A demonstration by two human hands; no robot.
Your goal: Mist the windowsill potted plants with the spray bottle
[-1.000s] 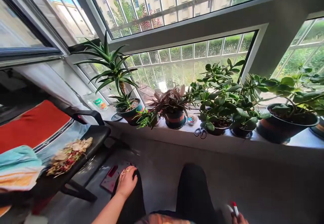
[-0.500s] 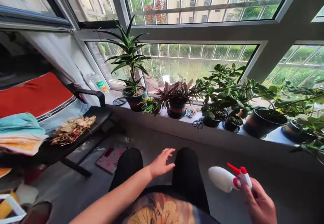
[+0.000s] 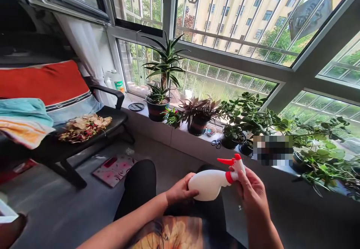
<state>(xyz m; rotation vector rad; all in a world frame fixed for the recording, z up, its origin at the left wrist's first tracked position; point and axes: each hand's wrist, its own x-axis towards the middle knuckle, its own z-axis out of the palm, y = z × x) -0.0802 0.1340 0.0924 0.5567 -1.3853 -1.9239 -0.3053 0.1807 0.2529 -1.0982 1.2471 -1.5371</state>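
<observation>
A white spray bottle [image 3: 208, 184] with a red and white trigger head lies tilted on its side above my lap, its base to the left. My left hand [image 3: 181, 189] grips the base end, thumb and fingers around it. At the other end, my right hand [image 3: 251, 189] is closed on the spray head, and the red trigger sticks up and left. My fingers hide part of the head. Beyond the bottle, a pair of scissors [image 3: 216, 143] lies on the sill beside the potted plants.
Along the window sill [image 3: 178, 133] stand several potted plants, among them a tall aloe-like one [image 3: 165, 67] and a purple-leaved one [image 3: 198, 110]. To the left is a black chair [image 3: 84, 149] with dried plant matter [image 3: 86, 127] on it. A pink scale [image 3: 114, 170] lies on the floor.
My right hand has brought the spray bottle left and up over my lap. My left hand, free before, has taken hold of its base. The view has tilted and shifted.
</observation>
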